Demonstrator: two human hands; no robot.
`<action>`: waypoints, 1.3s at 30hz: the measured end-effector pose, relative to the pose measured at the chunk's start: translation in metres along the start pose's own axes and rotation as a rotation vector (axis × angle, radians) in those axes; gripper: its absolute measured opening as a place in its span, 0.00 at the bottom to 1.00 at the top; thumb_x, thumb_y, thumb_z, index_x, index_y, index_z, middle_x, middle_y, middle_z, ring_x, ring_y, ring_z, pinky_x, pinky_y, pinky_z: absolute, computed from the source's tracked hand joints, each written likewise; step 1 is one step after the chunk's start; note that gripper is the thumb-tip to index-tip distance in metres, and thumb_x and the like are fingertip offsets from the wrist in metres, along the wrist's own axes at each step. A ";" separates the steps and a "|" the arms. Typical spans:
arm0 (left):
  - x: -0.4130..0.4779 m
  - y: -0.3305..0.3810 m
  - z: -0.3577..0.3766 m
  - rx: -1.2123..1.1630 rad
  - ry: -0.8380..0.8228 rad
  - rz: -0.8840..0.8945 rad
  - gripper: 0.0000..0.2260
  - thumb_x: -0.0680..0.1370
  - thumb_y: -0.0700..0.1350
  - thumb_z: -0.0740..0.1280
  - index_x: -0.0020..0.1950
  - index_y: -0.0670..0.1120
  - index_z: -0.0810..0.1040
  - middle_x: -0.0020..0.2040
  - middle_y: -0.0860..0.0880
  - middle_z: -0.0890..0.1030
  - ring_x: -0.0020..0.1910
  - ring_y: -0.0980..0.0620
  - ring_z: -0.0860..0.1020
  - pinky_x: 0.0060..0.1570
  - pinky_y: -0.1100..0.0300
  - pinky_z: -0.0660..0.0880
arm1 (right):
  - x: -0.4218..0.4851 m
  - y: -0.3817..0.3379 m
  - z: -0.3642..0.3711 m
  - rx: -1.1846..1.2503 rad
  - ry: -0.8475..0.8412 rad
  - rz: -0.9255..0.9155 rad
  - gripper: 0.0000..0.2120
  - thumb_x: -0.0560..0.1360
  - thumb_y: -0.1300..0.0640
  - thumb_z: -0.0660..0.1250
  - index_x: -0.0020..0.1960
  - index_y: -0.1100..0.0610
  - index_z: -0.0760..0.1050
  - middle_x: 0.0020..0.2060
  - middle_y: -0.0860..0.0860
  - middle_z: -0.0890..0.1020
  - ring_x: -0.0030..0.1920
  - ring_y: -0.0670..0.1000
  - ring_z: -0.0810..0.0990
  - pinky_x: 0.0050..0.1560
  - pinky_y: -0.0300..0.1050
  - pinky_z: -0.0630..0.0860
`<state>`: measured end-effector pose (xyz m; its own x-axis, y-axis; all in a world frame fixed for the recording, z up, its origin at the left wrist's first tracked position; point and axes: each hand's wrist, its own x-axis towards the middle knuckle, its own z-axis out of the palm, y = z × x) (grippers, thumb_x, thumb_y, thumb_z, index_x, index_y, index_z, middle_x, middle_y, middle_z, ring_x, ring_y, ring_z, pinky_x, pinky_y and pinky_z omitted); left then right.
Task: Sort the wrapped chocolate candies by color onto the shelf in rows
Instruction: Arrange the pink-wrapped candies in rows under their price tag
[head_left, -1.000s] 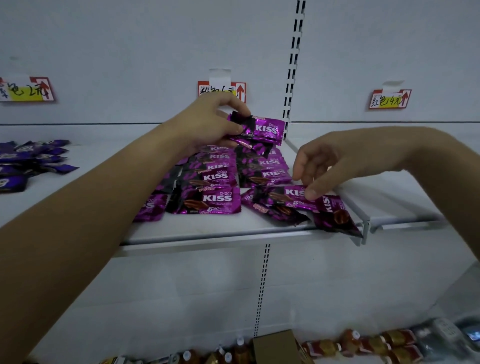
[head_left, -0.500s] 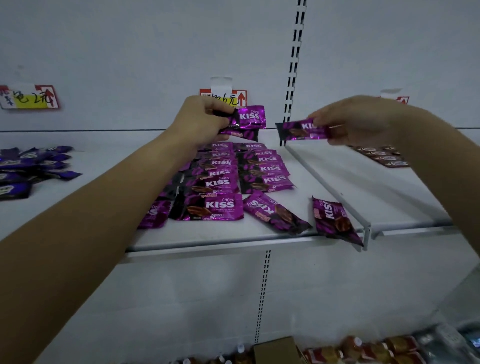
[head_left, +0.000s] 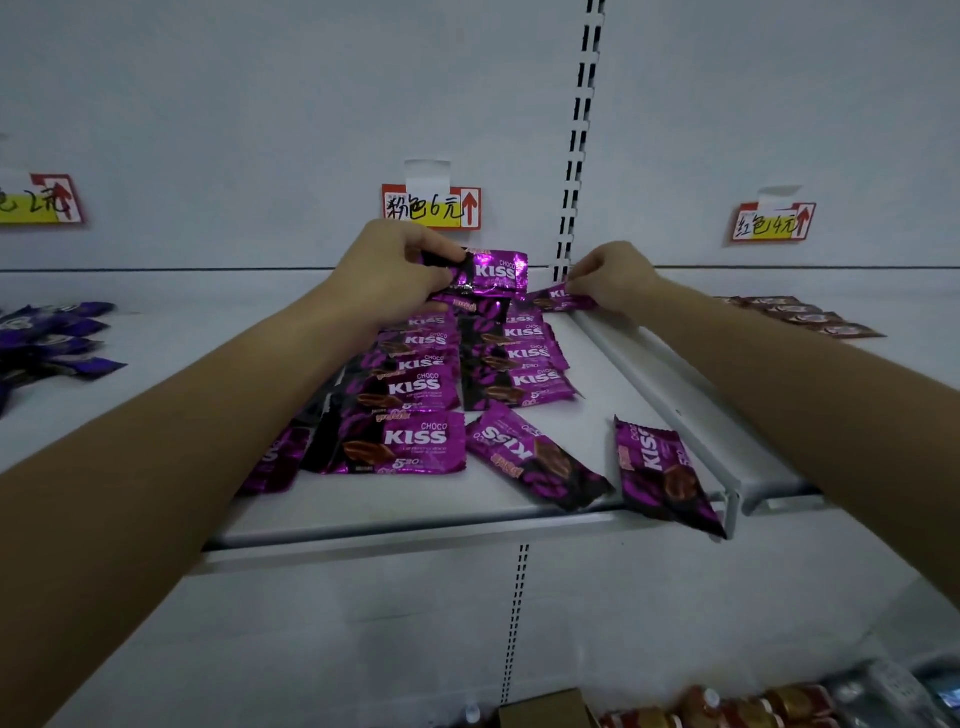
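Note:
Pink-purple wrapped candies lie in two rows (head_left: 415, 384) on the white shelf (head_left: 395, 514), under a pink price tag (head_left: 431, 207). My left hand (head_left: 389, 270) holds a pink candy (head_left: 493, 270) above the back of the rows. My right hand (head_left: 613, 275) pinches another pink candy (head_left: 556, 300) low at the back end of the right row. Two loose pink candies (head_left: 535, 454) (head_left: 660, 473) lie askew near the shelf's front edge.
Dark purple candies (head_left: 52, 338) are heaped at the far left. Red-brown candies (head_left: 800, 314) lie in a row on the adjoining right shelf under a red tag (head_left: 774, 222). A raised divider rail (head_left: 670, 395) separates the shelves. Bottles and a box sit on the floor level below.
My right hand lifted a pink candy from the front of the shelf and has brought it down to the back of the right row. My left hand kept its candy, nearly still.

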<state>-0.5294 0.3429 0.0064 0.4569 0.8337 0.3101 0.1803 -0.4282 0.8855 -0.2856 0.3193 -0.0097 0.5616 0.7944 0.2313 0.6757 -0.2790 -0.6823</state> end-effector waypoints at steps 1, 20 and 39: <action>0.001 -0.001 0.000 0.010 -0.002 0.003 0.08 0.77 0.34 0.66 0.48 0.47 0.80 0.55 0.41 0.79 0.47 0.47 0.82 0.44 0.58 0.82 | 0.000 0.003 0.002 -0.026 0.010 -0.023 0.08 0.74 0.58 0.70 0.51 0.59 0.81 0.50 0.56 0.82 0.45 0.50 0.77 0.47 0.42 0.72; 0.002 -0.003 0.001 0.044 -0.002 0.024 0.08 0.77 0.33 0.66 0.50 0.45 0.80 0.54 0.42 0.79 0.45 0.48 0.82 0.41 0.63 0.81 | 0.006 0.016 -0.011 -0.229 -0.104 -0.122 0.12 0.73 0.53 0.71 0.56 0.54 0.81 0.55 0.52 0.82 0.48 0.48 0.74 0.48 0.39 0.67; -0.001 0.007 0.005 0.016 -0.014 0.045 0.07 0.77 0.33 0.66 0.50 0.44 0.80 0.54 0.43 0.78 0.45 0.51 0.81 0.38 0.66 0.80 | -0.142 -0.043 -0.089 -0.449 -1.170 -0.310 0.17 0.61 0.59 0.78 0.46 0.45 0.80 0.36 0.43 0.76 0.32 0.48 0.73 0.32 0.35 0.72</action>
<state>-0.5247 0.3375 0.0104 0.4767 0.8087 0.3446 0.1734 -0.4708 0.8650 -0.3514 0.1706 0.0486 -0.2419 0.7925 -0.5598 0.9305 0.0260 -0.3653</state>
